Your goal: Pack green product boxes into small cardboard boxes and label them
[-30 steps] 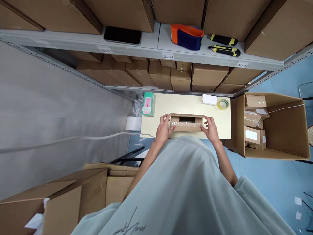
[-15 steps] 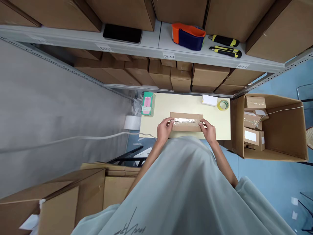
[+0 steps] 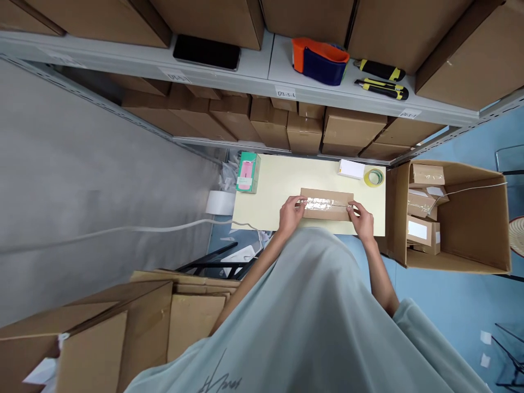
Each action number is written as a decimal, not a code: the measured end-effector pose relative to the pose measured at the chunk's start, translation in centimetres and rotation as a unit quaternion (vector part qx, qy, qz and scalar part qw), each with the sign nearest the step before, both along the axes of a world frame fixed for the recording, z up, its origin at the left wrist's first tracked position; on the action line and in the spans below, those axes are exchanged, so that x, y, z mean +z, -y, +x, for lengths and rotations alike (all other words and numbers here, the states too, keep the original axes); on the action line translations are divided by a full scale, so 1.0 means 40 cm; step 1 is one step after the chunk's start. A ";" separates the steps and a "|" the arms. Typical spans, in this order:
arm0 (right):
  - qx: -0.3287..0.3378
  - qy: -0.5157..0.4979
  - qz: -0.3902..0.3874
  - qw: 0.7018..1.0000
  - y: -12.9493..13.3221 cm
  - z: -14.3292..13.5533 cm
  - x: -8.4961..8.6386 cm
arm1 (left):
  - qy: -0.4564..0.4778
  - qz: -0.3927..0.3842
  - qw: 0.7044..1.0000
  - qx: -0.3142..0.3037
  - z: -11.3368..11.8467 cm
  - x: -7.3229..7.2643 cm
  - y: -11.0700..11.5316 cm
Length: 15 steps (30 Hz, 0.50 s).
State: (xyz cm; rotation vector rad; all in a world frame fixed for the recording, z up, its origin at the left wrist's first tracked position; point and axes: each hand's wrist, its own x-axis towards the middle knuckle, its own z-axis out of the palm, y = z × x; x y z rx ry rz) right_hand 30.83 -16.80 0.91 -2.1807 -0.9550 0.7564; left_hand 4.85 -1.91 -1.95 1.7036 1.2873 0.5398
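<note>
A flat brown cardboard box (image 3: 327,214) with shiny clear tape along its top lies on the pale yellow table (image 3: 278,173), near the front edge. My left hand (image 3: 291,215) grips its left end, fingers bent together at the edge. At the right end my right hand (image 3: 362,219) pinches the box between thumb and fingers. Behind the box, toward the right, are a small white box (image 3: 351,168) and a roll of tape (image 3: 374,177). A green and pink box (image 3: 247,172) stands at the table's left end.
A large open carton (image 3: 475,218) holding several small boxes stands right of the table. Above and behind runs a shelf (image 3: 245,65) with cartons, a phone (image 3: 207,53) and two cutters (image 3: 382,79). A white cable (image 3: 164,229) crosses at left; cartons (image 3: 151,327) stand lower left.
The taped box and both my hands have shifted to the right along the table. The hands stay at the box's two ends. The view has moved slightly.
</note>
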 end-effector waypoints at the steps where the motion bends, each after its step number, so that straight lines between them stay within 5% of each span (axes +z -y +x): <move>1: 0.000 -0.001 -0.003 1.000 0.006 0.010 0.001 | 0.004 -0.001 1.000 -0.004 0.007 -0.002 0.002; 6: 0.015 0.013 -0.006 1.000 -0.014 0.009 -0.014 | 0.017 -0.026 1.000 -0.006 -0.001 -0.031 -0.024; 15: 0.130 -0.006 -0.060 0.990 -0.118 -0.118 -0.093 | -0.051 -0.065 0.993 0.082 -0.125 -0.107 -0.065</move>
